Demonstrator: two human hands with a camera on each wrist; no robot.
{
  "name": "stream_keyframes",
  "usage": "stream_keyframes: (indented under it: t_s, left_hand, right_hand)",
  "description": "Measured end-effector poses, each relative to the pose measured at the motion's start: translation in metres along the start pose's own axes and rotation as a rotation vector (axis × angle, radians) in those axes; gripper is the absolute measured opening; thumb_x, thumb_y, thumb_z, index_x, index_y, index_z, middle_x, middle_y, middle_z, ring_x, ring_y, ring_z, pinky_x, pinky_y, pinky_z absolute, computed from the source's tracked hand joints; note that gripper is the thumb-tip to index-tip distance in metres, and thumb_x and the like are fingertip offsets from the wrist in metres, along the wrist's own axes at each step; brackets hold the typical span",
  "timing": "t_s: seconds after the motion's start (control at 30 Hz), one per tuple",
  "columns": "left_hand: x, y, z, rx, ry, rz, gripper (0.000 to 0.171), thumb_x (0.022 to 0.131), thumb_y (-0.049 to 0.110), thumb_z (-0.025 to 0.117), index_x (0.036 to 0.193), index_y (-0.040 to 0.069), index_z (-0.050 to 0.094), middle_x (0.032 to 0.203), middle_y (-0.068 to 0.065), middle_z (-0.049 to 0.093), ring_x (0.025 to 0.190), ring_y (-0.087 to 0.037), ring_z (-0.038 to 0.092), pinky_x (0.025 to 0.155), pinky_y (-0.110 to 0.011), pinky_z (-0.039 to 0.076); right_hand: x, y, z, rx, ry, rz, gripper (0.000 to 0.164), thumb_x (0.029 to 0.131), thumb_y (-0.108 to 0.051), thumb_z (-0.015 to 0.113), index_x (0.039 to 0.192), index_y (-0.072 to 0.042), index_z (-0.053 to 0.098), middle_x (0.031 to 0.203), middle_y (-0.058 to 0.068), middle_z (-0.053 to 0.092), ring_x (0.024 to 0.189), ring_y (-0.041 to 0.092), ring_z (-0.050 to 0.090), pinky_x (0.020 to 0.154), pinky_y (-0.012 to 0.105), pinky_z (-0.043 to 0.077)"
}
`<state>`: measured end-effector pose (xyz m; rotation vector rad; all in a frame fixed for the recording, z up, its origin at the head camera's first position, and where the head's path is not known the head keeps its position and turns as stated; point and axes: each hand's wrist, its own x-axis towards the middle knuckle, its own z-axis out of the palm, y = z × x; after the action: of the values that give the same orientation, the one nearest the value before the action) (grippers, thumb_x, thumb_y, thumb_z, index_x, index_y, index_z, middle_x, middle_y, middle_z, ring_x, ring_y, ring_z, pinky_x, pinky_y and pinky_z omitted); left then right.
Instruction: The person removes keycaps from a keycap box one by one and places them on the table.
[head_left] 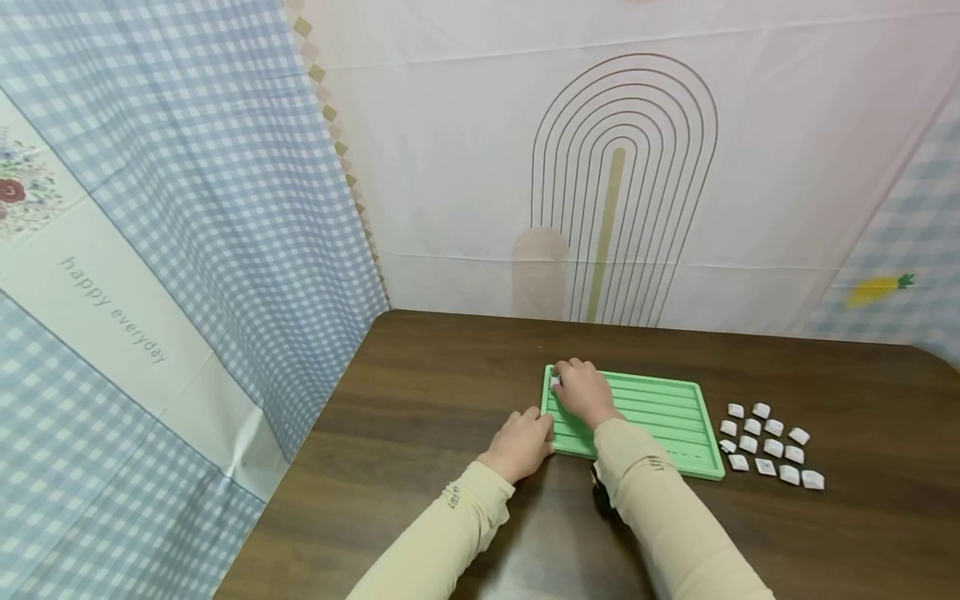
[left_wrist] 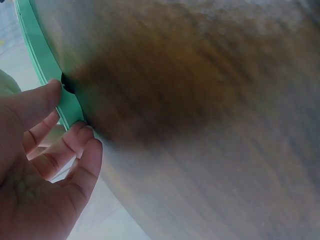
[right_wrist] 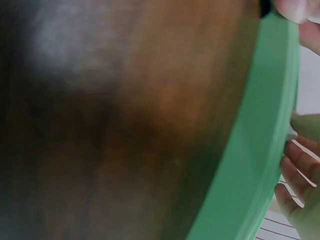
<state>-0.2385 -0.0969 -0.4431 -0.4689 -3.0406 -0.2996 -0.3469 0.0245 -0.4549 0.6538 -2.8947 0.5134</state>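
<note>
A light green tray (head_left: 660,400) with raised parallel ridges lies on the brown table. My left hand (head_left: 521,444) grips its near left corner, thumb on one side and fingertips on the other, as the left wrist view shows the hand (left_wrist: 45,165) at the tray's green edge (left_wrist: 44,55). Over the far left corner is my right hand (head_left: 585,392), pinching a small white piece (head_left: 556,382). In the right wrist view a sliver of that white piece (right_wrist: 291,134) shows between thumb and fingers of the right hand (right_wrist: 305,170); its full shape is hidden.
Several small white squarish pieces (head_left: 773,447) lie loosely grouped on the table right of the tray. The wooden table (head_left: 420,375) extends around it. A white printed cloth (head_left: 450,167) hangs behind, and a blue checked cloth (head_left: 247,208) hangs at the left.
</note>
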Motion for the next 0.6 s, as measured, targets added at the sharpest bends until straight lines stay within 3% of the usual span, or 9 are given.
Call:
stream_keyframes:
  t_s: [0.17,0.43,0.6]
  left_hand:
    - [0.0,0.001,-0.003,0.015,0.008,0.007,0.014,0.087,0.024,0.063,0.083,0.016,0.053,0.083,0.001,0.05,0.071,-0.016,0.045,0.062,-0.023,0.04]
    - [0.002,0.0,-0.003,-0.007,-0.006,-0.011,0.015,0.088,0.024,0.062,0.084,0.015,0.052,0.084,0.0,0.049,0.072,-0.018,0.045,0.058,-0.024,0.04]
    - [0.0,-0.001,-0.001,-0.015,-0.007,-0.003,0.014,0.088,0.024,0.062,0.084,0.015,0.052,0.084,0.001,0.049,0.073,-0.018,0.045,0.059,-0.023,0.039]
  right_hand:
    - [-0.001,-0.003,0.0,-0.027,0.046,0.0,0.018,0.087,-0.017,0.062,0.102,-0.006,0.065,0.102,0.014,0.062,0.094,0.034,0.057,0.075,0.044,0.049]
    - [0.002,-0.005,0.002,-0.024,0.03,0.027,0.019,0.088,-0.019,0.062,0.104,-0.009,0.064,0.104,0.011,0.062,0.098,0.033,0.056,0.076,0.045,0.049]
    - [0.0,0.004,-0.011,0.013,0.067,0.008,0.019,0.087,-0.017,0.062,0.104,-0.007,0.064,0.102,0.012,0.062,0.092,0.033,0.059,0.071,0.045,0.05]
